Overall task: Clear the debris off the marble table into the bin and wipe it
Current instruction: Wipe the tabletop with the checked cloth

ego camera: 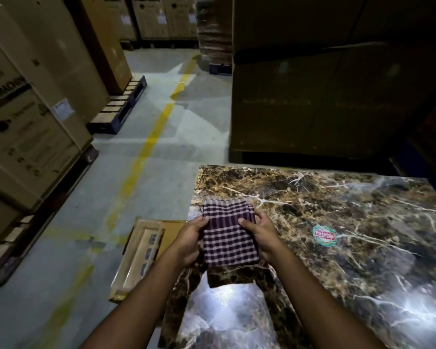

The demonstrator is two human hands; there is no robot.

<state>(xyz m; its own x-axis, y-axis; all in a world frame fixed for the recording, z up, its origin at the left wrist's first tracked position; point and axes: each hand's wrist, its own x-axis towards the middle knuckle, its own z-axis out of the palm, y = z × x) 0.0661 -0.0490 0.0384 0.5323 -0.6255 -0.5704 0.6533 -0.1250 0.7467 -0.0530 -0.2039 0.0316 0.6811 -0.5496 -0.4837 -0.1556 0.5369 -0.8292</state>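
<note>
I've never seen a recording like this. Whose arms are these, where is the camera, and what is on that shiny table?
There is no machine here: these are a person's two bare arms. The single picture comes from a wide-angle camera worn on the person's head, looking forward and down, so the arms reach in from the bottom edge. The left hand and the right hand hold a folded checked cloth by its sides, above the near left part of the marble table. On the marble lies a small round sticker with red lettering; the bright patches are reflected light. Beside the table, on the floor, lies a flat cardboard box. Large cartons on pallets stand around.
</note>
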